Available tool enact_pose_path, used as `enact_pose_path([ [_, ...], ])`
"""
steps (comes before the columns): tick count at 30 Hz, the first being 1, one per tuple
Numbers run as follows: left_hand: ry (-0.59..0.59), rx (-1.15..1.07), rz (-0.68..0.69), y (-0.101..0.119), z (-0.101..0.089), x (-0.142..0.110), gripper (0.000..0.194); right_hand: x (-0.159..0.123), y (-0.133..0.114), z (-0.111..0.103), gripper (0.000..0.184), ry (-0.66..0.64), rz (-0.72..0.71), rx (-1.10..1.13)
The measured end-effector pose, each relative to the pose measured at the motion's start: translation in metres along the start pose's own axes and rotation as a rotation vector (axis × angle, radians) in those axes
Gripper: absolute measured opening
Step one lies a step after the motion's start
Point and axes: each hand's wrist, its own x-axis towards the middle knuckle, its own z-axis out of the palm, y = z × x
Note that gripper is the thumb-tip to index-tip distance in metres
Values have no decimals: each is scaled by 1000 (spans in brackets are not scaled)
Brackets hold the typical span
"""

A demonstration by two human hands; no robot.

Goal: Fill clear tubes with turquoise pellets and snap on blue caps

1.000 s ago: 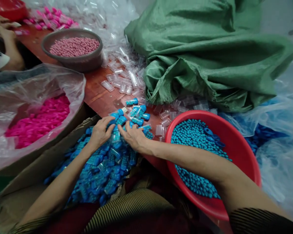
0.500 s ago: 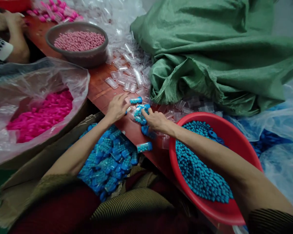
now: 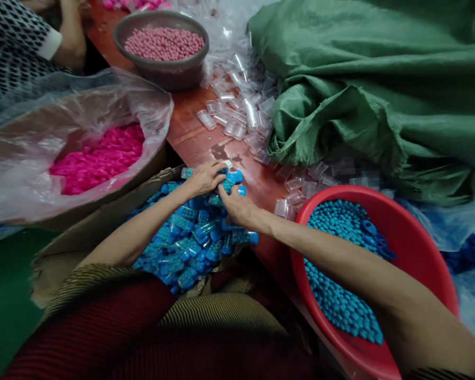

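Observation:
At the table's edge, my left hand point(image 3: 206, 178) and my right hand point(image 3: 240, 207) are close together, fingers curled around a small cluster of clear bottles point(image 3: 229, 182) with blue caps and blue beads inside. My fingers partly hide these bottles. Directly below and left of my hands, a cardboard box point(image 3: 59, 264) holds a heap of similar blue bottles point(image 3: 188, 240). Another blue-capped bottle point(image 3: 243, 237) lies at the edge beneath my right hand. Under my right forearm is a red basin point(image 3: 427, 258) with loose blue beads point(image 3: 336, 295) and some blue caps point(image 3: 368, 227).
Clear empty tubes point(image 3: 237, 119) are scattered across the red table point(image 3: 190, 132), partly beneath a green sack point(image 3: 360, 58). A grey bowl point(image 3: 170, 71) contains pink beads. To the left, a plastic-lined box point(image 3: 19, 184) holds pink pieces. A person's arm point(image 3: 71, 39) appears at upper left.
Both hands have drawn the bottles off the middle of the table to its edge, beside the box. My left hand has come closer to my right. The view has shifted left.

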Motion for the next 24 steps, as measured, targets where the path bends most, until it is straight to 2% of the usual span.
enact_pose_path([
  [3, 99, 23, -89, -15, -11, -47, 37, 5, -26, 2, 72, 39, -109, 0],
  [6, 163, 92, -278, -20, -14, -94, 32, 9, -33, -2, 68, -2, -243, 54],
  [9, 341, 215, -507, 2, 0, -132, 33, 6, -22, -11, 50, -37, -303, 59],
  [10, 403, 228, -495, 16, 9, -142, 34, 3, -15, -14, 43, -28, -309, 53],
  [11, 413, 224, -410, 32, 21, -149, 36, -1, -9, -16, 37, -15, -303, 47],
  [13, 316, 158, -147, 66, 48, -155, 35, -9, 4, -18, 30, 0, -273, 33],
  [14, 229, 127, -30, 81, 63, -153, 32, -13, 10, -17, 29, 6, -248, 29],
  [16, 5, 118, 96, 102, 90, -144, 26, -19, 20, -12, 31, 32, -199, 30],
  [18, -172, 161, 85, 109, 112, -130, 24, -20, 26, -7, 35, 55, -165, 46],
  [19, -205, 179, 67, 108, 121, -122, 25, -20, 27, -4, 36, 56, -157, 55],
  [21, -216, 209, 28, 98, 134, -106, 33, -19, 27, -1, 37, 24, -160, 71],
  [24, -211, 253, -41, 80, 142, -90, 41, -18, 26, -1, 36, -38, -185, 83],
])
